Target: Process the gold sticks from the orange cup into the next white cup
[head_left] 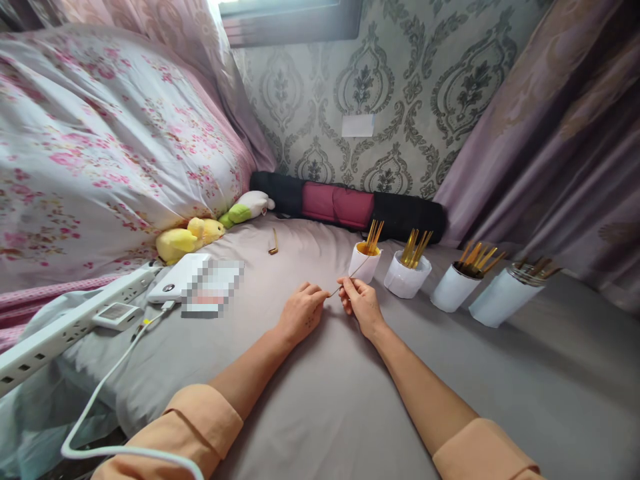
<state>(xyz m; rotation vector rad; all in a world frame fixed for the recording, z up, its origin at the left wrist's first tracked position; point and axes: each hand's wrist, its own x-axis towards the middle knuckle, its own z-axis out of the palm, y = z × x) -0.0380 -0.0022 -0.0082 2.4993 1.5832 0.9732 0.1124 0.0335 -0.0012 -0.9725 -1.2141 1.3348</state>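
Observation:
A thin brownish stick [335,292] spans the small gap between my two hands, low over the grey sheet. My left hand [304,312] pinches its near end with fingers closed. The fingers of my right hand [361,305] are closed around it farther up, and its tip sticks out toward the upper right. Just behind my right hand stands a white-wrapped cup [364,264] with orange-yellow sticks [373,237] in it. Right of that is a white-wrapped tub [407,275] with golden sticks [415,249]. A small bent golden-brown piece [273,245] lies on the sheet beyond my left hand.
Two more white-wrapped containers, one middle [454,288] and one far right [505,299], hold sticks. At left are a power strip [75,327], a white power bank [177,280], a cable [100,387] and plush toys [183,241]. A black-and-red roll [337,203] lies along the wall.

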